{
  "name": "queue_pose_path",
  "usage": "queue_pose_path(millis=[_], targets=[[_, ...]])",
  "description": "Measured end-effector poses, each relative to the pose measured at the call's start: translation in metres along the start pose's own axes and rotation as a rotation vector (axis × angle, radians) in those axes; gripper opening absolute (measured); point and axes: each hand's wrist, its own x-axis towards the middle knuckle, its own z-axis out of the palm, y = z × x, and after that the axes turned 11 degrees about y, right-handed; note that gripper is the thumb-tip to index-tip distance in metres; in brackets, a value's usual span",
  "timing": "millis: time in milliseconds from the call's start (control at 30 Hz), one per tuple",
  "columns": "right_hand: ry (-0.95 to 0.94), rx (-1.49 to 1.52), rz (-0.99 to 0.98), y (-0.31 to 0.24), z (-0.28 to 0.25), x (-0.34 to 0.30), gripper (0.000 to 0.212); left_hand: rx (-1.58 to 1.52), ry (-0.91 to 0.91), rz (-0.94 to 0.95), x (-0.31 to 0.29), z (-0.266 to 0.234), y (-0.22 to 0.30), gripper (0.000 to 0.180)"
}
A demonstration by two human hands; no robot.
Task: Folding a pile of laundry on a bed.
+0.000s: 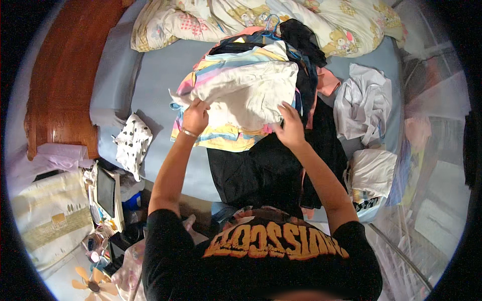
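Observation:
A white garment (251, 95) hangs spread out in front of me, above a pile of clothes on the bed. My left hand (196, 118) is closed on its left edge, with a thin bracelet at the wrist. At the right edge of the cloth, my right hand (291, 125) has its thumb and fingers apart, close to the fabric; whether it touches cannot be made out. Beneath the white piece lies a pastel striped garment (236, 143) in yellow, blue and pink. Black clothing (271, 175) stretches from under it toward my body.
A blue-grey bed sheet (160, 75) lies under everything. Blue hangers (272, 22) top the pile, below a bear-print quilt (221, 15). White clothing (364, 103) and a folded white piece (372, 173) lie right; a spotted cloth (133, 143) lies left. A small fan (93, 286) stands lower left.

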Motion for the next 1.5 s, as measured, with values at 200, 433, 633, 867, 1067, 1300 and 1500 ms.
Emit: queue_pose_path(millis=[200, 433, 633, 867, 1067, 1300, 1500], targets=[[-0.109, -0.210, -0.382, -0.075, 0.022, 0.029, 0.071, -0.439, -0.126, 0.442, -0.032, -0.151, 0.148, 0.027], [-0.278, 0.027, -0.274, -0.097, -0.045, 0.022, 0.020, -0.145, -0.105, 0.209, -0.074, -0.245, 0.160, 0.047], [-0.199, -0.064, -0.376, -0.107, -0.122, 0.009, 0.021, -0.018, -0.036, 0.204, -0.081, -0.257, 0.143, 0.045], [-0.170, 0.008, -0.338, -0.131, -0.159, -0.010, 0.013, -0.129, -0.031, 0.065, -0.094, -0.264, 0.136, 0.028], [-0.444, -0.104, 0.095, -0.130, -0.155, -0.027, 0.021, -0.160, 0.116, -0.010, -0.116, -0.249, 0.151, 0.019], [-0.218, 0.957, 0.940, -0.174, -0.072, -0.141, 0.027, -0.404, 0.047, 0.276, -0.216, -0.136, 0.230, 0.033], [-0.092, 1.210, 0.988, -0.159, -0.092, -0.165, 0.030, -0.551, -0.319, 0.377, -0.216, -0.120, 0.239, 0.047]])
